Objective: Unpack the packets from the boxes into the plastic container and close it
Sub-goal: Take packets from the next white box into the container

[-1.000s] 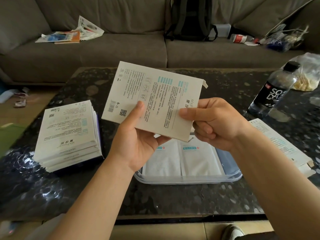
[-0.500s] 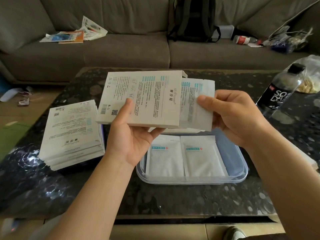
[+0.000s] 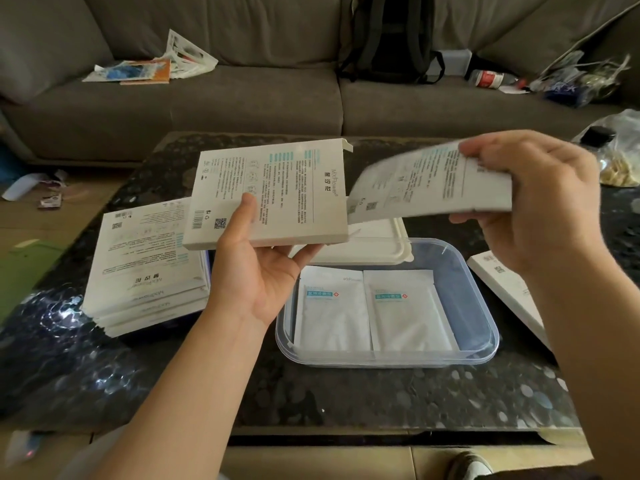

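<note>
Because our right hand (image 3: 530, 202) held the packets (image 3: 426, 185) by one end only, fingers curled over the top edge and thumb tucked under the bottom edge, we judged that the free end, reaching away from the fingertips toward the box (image 3: 266, 195), could droop and fan, letting a packet slide out onto the table (image 3: 346, 393) instead of into the container (image 3: 464, 299). How many packets sat in that pinch we could not tell, since they were blurred. A second risk, as we saw it, was dropping them crooked on the two packets (image 3: 374, 313) lying flat side by side, so that a corner rode up the wall and stopped the lid (image 3: 374, 251) from seating. Our left hand (image 3: 256, 282) pinched the box, thumb pressed on its printed face and the other fingers beneath it. Its flap stood open at the far corner, and we could not see whether anything was inside, so a careless tilt might have spilled a packet. The container sat below and between both sets of fingers, well under the right-hand pinch and nearer the left palm, and the lid lay just beyond it.
</note>
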`<state>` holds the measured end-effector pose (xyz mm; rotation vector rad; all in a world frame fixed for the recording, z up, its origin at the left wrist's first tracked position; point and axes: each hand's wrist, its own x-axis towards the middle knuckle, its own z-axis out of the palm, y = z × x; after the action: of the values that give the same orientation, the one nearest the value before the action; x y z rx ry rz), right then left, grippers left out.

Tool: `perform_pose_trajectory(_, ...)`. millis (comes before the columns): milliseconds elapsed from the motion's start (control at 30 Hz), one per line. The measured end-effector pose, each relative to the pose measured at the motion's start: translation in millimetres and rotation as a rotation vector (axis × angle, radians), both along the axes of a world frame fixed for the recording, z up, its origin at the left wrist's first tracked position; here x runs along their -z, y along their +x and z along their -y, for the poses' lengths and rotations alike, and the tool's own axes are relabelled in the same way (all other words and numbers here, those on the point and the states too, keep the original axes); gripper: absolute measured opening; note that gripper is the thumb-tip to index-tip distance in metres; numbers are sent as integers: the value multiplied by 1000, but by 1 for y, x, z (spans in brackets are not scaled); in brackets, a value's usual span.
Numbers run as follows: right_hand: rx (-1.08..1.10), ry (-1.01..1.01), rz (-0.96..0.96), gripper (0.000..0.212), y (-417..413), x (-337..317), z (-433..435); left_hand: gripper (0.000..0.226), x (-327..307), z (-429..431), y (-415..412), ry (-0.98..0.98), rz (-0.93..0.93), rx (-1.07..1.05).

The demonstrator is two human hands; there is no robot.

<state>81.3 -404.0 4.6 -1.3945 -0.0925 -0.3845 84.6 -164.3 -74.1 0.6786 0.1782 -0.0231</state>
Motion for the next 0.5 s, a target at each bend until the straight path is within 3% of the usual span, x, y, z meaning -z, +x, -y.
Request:
perform_pose_trajectory(133,-232,30,-11,44,-4,-6,9,35,1,0,0,0,-5,-19)
perform_pose_trajectory(267,-189,-243,39,7,-7,-7,10,36,1,-1,0,25,-17,-33)
perform_pose_trajectory(500,46,-315,11,14,-5,-6,9,41,0,-3,1,43,-18,-71)
